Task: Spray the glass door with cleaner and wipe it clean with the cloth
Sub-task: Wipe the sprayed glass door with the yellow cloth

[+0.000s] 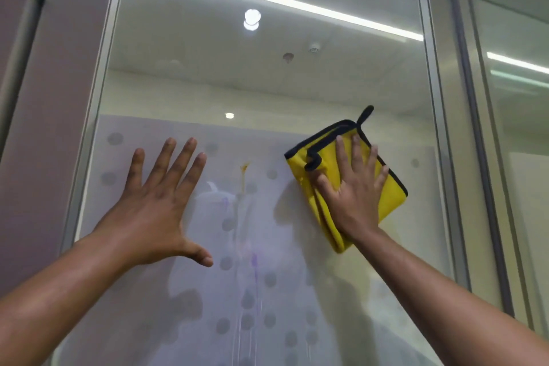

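The glass door (261, 83) fills the view, with a frosted, dotted band across its lower half and wet streaks running down the middle. My right hand (353, 190) lies flat on a folded yellow cloth (389, 187) with black edging and presses it against the glass right of centre. Fingers spread, my left hand (157, 208) rests open on the frosted glass at the left and holds nothing. A small yellowish smear (244, 168) shows on the glass between the two hands. No spray bottle is in view.
A metal door frame (445, 128) runs along the right side and another frame edge (89, 142) along the left. A second glass panel (517, 128) stands at the far right. Ceiling lights reflect in the upper glass.
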